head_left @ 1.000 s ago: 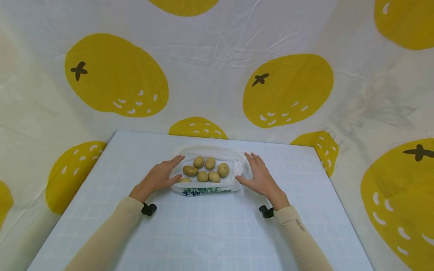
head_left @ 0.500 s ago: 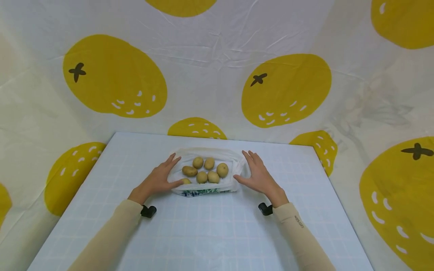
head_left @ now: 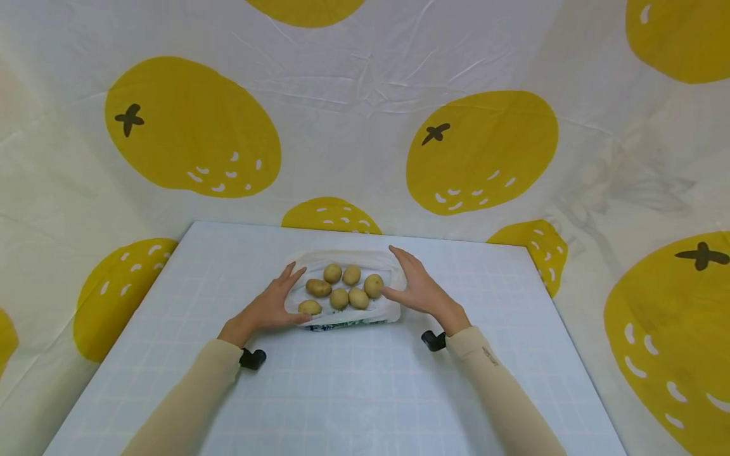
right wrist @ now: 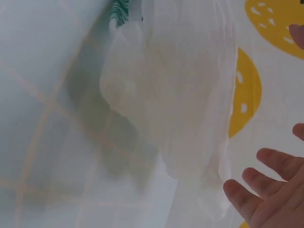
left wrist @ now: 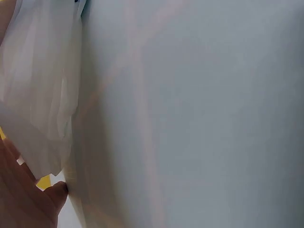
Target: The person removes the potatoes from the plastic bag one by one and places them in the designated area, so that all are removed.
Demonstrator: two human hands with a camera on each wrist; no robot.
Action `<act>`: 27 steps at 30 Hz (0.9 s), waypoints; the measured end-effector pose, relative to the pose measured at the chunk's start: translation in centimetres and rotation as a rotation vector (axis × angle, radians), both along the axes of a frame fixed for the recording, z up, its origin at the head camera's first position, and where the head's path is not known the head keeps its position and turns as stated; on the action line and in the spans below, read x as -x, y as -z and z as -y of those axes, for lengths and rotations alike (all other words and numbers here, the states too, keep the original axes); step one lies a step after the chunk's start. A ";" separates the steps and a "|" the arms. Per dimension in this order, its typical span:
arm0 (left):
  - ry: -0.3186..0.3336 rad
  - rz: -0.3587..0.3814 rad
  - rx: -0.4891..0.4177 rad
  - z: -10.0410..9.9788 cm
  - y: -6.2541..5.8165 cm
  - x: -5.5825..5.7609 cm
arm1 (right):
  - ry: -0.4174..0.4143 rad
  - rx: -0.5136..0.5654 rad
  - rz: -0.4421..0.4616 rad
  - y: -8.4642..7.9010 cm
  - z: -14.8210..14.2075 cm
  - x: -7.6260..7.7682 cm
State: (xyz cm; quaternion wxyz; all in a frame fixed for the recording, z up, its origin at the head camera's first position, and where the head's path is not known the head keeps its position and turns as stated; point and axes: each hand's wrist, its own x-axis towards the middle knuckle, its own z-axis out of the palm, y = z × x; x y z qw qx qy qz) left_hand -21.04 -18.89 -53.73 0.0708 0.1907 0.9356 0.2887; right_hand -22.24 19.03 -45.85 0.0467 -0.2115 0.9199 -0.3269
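Potatoes [head_left: 339, 299], 7 of them by my count, sit in the spread mouth of a thin white bag [head_left: 390, 311] on the table [head_left: 365, 392], over towards its far side. 2 lie at the back, next to each other; 4 more make a loose band across the middle, the leftmost of these rather longer than it is round; and 1 rests alone at the front left corner. Green and dark leafy printing shows along the bag's near side.

At the bag's left end is the person's left hand [head_left: 270, 307], fingers spread and clasping nothing that I can see. Its thumb reaches along the near rim, just beside the lone potato; whether skin meets plastic there, I can't tell. Opposite, the right hand [head_left: 422, 288] hovers at the right end, fingers straight and slack of any hold, its thumb pointing in at the rightmost potato, too close to say if they touch.

Beige sleeves [head_left: 182, 392] run down both arms, with a small black device [head_left: 253, 359] at each wrist. Pale blue cloth with a faint grid covers the table, and behind it hangs a white sheet [head_left: 342, 139] printed with big yellow fruit.
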 end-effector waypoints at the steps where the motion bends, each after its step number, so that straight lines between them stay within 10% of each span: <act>1: 0.003 -0.004 -0.001 0.0 0.0 0.0 | -0.005 0.005 0.006 -0.1 0.2 0.1; 27: 0.020 -0.019 0.006 0.1 -0.1 0.0 | -0.220 0.032 0.160 0.2 6.3 4.7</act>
